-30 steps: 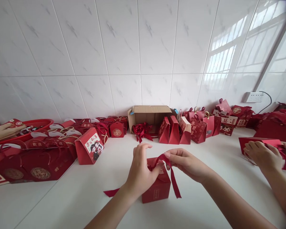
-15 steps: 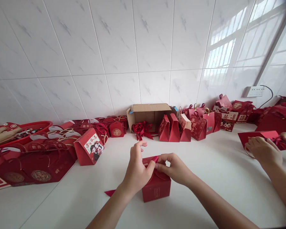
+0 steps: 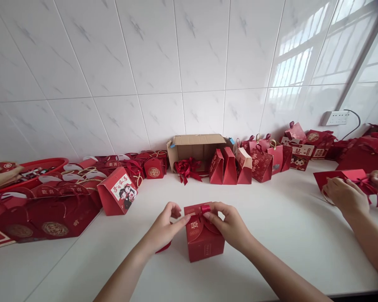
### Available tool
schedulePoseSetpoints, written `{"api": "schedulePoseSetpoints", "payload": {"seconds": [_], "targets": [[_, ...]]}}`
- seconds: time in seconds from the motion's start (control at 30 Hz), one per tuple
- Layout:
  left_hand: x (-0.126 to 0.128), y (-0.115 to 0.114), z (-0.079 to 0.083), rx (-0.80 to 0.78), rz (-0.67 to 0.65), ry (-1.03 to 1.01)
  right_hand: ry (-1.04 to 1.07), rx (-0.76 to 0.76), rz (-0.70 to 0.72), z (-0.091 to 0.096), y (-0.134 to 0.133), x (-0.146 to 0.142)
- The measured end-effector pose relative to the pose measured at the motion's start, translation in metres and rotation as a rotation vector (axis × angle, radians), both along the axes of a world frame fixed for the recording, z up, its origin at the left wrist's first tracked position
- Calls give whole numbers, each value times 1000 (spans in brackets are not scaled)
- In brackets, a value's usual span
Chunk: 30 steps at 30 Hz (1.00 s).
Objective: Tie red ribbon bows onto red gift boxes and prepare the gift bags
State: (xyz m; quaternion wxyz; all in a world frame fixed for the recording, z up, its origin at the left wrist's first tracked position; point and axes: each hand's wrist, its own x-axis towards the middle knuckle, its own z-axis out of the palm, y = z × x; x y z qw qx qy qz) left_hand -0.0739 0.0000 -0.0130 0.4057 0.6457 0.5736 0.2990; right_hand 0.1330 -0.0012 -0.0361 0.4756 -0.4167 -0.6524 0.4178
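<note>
A small red gift box (image 3: 206, 247) with gold print on its lid stands on the white table in front of me. On its top rises a loop of dark red ribbon (image 3: 204, 208). My right hand (image 3: 231, 222) pinches this loop between thumb and fingers. At the box's left side is my left hand (image 3: 165, 228), fingers apart and loosely curled, the thumb reaching to the lid's edge. A loose ribbon tail (image 3: 164, 248) lies on the table below my left hand, partly hidden by it.
Red gift boxes (image 3: 53, 218) crowd the left, beside a red tray (image 3: 61, 162) that another person's hand reaches over. Behind stand a cardboard box (image 3: 198, 140) with ribbons (image 3: 188, 167) and upright red boxes (image 3: 229, 167). At right, a co-worker's hands (image 3: 346, 195) handle a red box.
My left hand has moved left and down off the ribbon loop, uncovering the lid. The ribbon tail has shifted right. My right hand stays at the loop.
</note>
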Motion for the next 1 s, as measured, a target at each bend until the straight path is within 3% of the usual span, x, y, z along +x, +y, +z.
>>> {"api": "schedulePoseSetpoints", "payload": {"seconds": [0.13, 0.23, 0.4, 0.57, 0.67, 0.87, 1.0], "targets": [[0, 3, -12, -230, -124, -151, 5, -46, -20, 1, -2, -5], [-2, 3, -6, -176, -112, -149, 18, -76, -65, 6, -2, -9], [-2, -5, 24, -133, -130, -212, 44, -111, -145, 10, -4, -18], [21, -7, 61, -36, -272, -233, -91, 3, -214, 10, -7, -24], [35, 1, 71, -7, -323, -212, -84, 34, -190, 13, -9, -25], [31, 11, 60, -18, -191, -144, 194, -149, -15, 15, -10, -20], [21, 9, 44, -23, -151, -369, 199, -95, 21, 11, -10, -19]]}}
